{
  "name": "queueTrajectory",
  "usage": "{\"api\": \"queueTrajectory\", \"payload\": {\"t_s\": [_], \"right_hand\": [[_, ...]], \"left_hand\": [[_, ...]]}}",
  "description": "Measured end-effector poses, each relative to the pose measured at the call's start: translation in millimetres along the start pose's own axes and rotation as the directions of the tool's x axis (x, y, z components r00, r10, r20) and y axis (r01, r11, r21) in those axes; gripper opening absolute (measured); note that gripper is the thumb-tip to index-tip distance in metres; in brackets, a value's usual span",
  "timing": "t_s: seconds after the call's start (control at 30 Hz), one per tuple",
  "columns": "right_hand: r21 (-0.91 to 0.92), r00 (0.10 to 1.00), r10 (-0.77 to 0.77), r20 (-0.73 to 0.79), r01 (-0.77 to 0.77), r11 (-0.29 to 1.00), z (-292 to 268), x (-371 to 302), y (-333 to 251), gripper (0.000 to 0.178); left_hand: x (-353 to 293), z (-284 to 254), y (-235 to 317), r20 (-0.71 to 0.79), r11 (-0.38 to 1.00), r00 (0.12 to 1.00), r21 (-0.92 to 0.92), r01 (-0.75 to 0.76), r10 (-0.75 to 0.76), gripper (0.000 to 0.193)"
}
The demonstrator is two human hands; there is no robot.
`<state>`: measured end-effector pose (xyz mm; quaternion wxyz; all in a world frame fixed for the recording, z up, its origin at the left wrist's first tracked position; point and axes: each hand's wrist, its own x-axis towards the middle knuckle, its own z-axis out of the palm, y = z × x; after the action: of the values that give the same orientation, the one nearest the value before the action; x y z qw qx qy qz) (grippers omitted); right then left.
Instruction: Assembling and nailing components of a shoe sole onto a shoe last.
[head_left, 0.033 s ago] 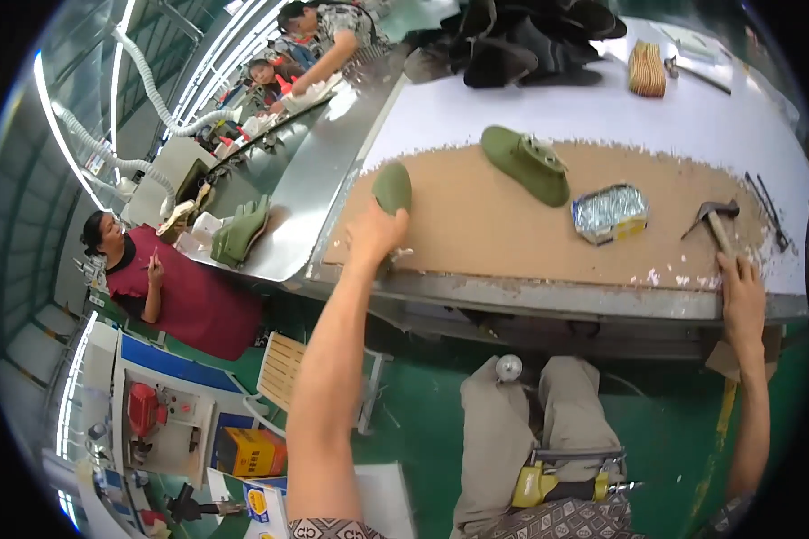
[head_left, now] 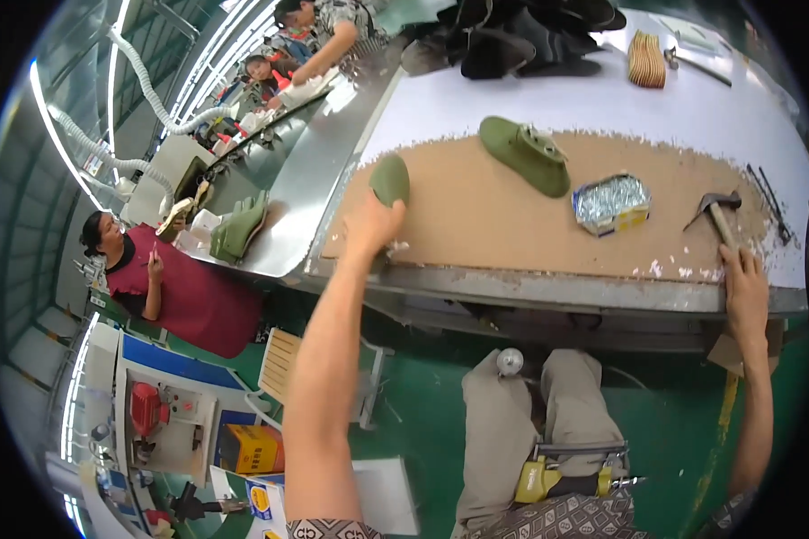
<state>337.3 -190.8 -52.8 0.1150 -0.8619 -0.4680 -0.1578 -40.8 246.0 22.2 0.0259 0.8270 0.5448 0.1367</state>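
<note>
My left hand [head_left: 371, 225] is closed around a green shoe [head_left: 390, 180] at the left end of the brown cardboard sheet [head_left: 467, 229]; its rounded toe points away from me and my fingers hide the rest. At the right, my right hand [head_left: 746, 286] has its fingers on the wooden handle of a hammer [head_left: 721, 221], whose dark head lies on the cardboard. A second green shoe [head_left: 523, 160] lies on its own farther back in the middle. Between that shoe and the hammer sits an opened foil packet [head_left: 611, 203].
Black shoe parts [head_left: 512, 40] are heaped at the back, near a striped bundle [head_left: 646, 61]. Thin dark tools [head_left: 770, 207] lie at the right. Green shoes [head_left: 240, 232] stand on the metal surface at left, beside a co-worker in red [head_left: 184, 292]. A yellow-green power tool [head_left: 557, 482] rests on my lap.
</note>
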Motion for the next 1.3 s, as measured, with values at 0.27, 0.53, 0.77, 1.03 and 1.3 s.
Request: {"api": "queueTrajectory", "payload": {"t_s": [0.27, 0.53, 0.77, 1.03, 1.3], "right_hand": [[-0.055, 1.000, -0.005, 0.012, 0.005, 0.998, 5.6, -8.4, 20.8, 0.033], [-0.121, 1.000, 0.014, 0.016, -0.011, 0.993, 8.2, -8.3, 29.9, 0.032], [-0.123, 1.000, 0.015, 0.021, -0.012, 0.992, 20.1, -6.0, 48.4, 0.034], [-0.095, 0.999, -0.037, 0.038, 0.040, 0.995, 31.1, -1.2, 65.9, 0.034], [0.015, 0.992, -0.030, 0.123, 0.029, 0.999, -11.2, 4.2, 39.2, 0.036]], "left_hand": [[6.3, -9.5, -43.8, 0.224, 0.964, 0.950, -0.101, 0.245, -0.218, 0.082], [-7.7, -6.4, -13.1, 0.205, 0.883, 0.970, -0.420, 0.211, -0.134, 0.036], [-5.0, -5.3, -20.9, 0.280, 0.803, 0.934, -0.492, 0.337, -0.220, 0.046], [9.0, 15.6, -43.0, 0.114, 0.878, 0.948, -0.356, 0.319, -0.298, 0.049], [-27.4, 10.8, -41.1, 0.257, 0.597, 0.958, -0.752, 0.279, -0.123, 0.052]]}}
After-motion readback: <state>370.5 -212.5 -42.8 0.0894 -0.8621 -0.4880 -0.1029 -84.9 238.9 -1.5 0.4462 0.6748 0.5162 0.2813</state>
